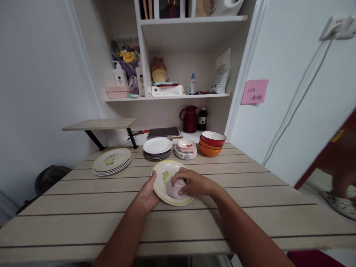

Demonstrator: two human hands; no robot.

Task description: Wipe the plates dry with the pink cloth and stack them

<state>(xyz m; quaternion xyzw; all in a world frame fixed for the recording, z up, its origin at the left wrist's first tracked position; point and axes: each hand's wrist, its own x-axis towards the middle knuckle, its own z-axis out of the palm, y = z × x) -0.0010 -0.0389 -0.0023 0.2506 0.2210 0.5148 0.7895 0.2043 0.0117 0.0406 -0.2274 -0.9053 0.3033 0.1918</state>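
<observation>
A white plate (160,178) with a yellow rim and a green pattern is tilted toward me above the table. My left hand (148,193) grips its left edge, thumb on the rim. On the plate's lower right face, my right hand (191,181) holds a bunched pale cloth (174,189) under curled fingers. Beyond the plate are a stack of dark plates with a white one on top (157,145), and small white dishes (185,152) with a patterned square bowl (186,145). Larger plates (111,160) with a green pattern are stacked at the left.
Red and orange bowls (211,144) are stacked at the back right of the slatted table (250,215). A small raised shelf (100,124) stands back left. Behind are a red jug (190,119) and a dark bottle (202,119). A person's leg (340,181) shows at far right.
</observation>
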